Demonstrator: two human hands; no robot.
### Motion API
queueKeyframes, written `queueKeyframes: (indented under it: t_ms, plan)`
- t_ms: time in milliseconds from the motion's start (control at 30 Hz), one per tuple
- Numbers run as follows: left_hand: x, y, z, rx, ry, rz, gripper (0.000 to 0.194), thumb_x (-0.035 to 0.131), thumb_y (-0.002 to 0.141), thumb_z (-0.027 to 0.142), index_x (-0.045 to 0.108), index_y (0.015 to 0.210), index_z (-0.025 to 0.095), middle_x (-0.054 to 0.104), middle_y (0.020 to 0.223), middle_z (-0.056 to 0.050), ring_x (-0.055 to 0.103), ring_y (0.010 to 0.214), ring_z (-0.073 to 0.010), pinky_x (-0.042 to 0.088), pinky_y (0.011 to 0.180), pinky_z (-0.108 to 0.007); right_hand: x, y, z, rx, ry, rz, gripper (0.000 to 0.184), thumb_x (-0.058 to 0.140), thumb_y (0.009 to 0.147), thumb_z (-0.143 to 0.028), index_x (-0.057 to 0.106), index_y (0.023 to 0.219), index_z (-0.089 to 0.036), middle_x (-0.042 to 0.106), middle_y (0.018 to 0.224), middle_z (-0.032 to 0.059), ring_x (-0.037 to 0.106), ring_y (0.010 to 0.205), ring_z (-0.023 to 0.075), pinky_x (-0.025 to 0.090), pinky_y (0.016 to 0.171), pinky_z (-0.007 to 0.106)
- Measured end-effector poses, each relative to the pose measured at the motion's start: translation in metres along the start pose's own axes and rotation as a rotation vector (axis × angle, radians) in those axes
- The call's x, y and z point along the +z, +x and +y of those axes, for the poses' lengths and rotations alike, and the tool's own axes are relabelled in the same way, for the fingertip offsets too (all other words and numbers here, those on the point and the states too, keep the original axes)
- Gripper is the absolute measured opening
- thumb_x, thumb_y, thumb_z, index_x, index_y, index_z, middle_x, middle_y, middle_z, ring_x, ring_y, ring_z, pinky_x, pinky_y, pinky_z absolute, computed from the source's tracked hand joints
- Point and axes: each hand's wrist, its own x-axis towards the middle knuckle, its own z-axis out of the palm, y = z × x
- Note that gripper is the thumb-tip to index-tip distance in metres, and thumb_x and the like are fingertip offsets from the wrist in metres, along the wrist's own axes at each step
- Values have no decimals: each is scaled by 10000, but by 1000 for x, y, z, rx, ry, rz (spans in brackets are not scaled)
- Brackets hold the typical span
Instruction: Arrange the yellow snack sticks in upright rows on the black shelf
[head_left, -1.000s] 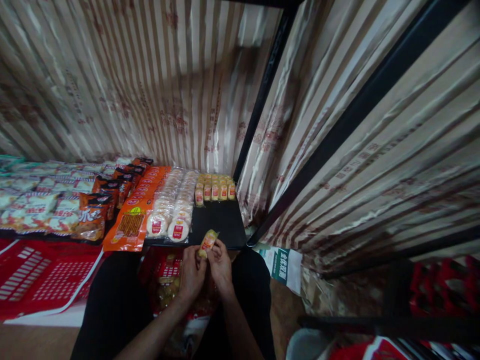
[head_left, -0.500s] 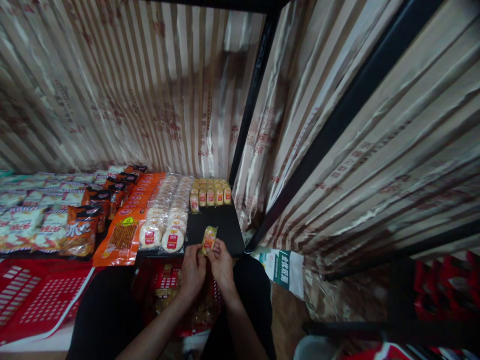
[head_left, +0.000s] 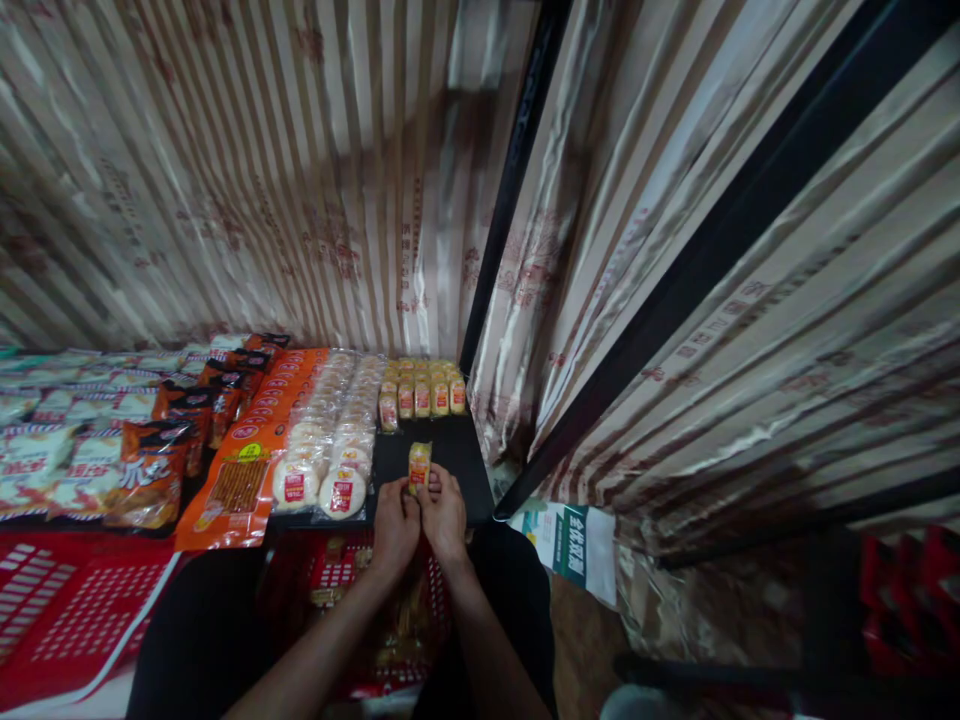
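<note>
A small yellow snack packet with a red label stands upright between my hands, just above the front of the black shelf. My right hand pinches it at the lower right edge. On its lower left, my left hand has its fingers closed against the packet. Rows of matching yellow packets stand at the back of the shelf. Beneath my forearms, a red basket between my knees holds more wrapped pieces, partly hidden by my arms.
Left of my hands lie round white crackers in clear wrap, orange bags of sticks and orange-black snack bags. Another red basket sits at lower left. Dark frame posts and striped curtain enclose the shelf.
The packet has turned from tilted to nearly upright, its red label now facing me. Both hands stay on it. The view has shifted slightly.
</note>
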Motion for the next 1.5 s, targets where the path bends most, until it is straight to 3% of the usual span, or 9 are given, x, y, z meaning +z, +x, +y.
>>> queueKeyframes:
  t_ms: [167, 433, 1267, 1500]
  plan:
    - [5, 6, 4, -19, -12, 10, 335, 394, 773, 157, 542, 1063, 79, 580, 1032, -149, 547, 976, -205, 430, 911, -373, 5, 13, 1, -24, -18, 0, 222, 503, 734, -206, 574, 944, -188, 596, 893, 57, 612, 712, 153, 517, 674, 278]
    - [11, 22, 6, -66, -59, 18, 298, 391, 790, 210, 579, 1004, 120, 597, 1029, -117, 554, 992, -189, 421, 935, -360, 15, 33, 7, -58, -22, 30, 107, 516, 732, -217, 553, 830, -198, 603, 830, 35, 603, 696, 144, 504, 668, 264]
    - [23, 82, 26, -115, -83, -13, 380, 390, 813, 277, 569, 1100, 105, 577, 1185, -144, 498, 1143, -212, 348, 1006, -357, 44, 98, 5, -99, -42, 83, 140, 489, 715, -200, 543, 843, -184, 580, 836, 44, 569, 763, 167, 465, 732, 296]
    - [24, 90, 21, -155, -61, -50, 407, 371, 820, 287, 553, 1133, 101, 553, 1225, -148, 469, 1185, -213, 326, 1026, -352, 52, 107, 10, -117, -64, 79, 167, 485, 712, -205, 561, 857, -172, 604, 849, 60, 576, 737, 169, 464, 691, 290]
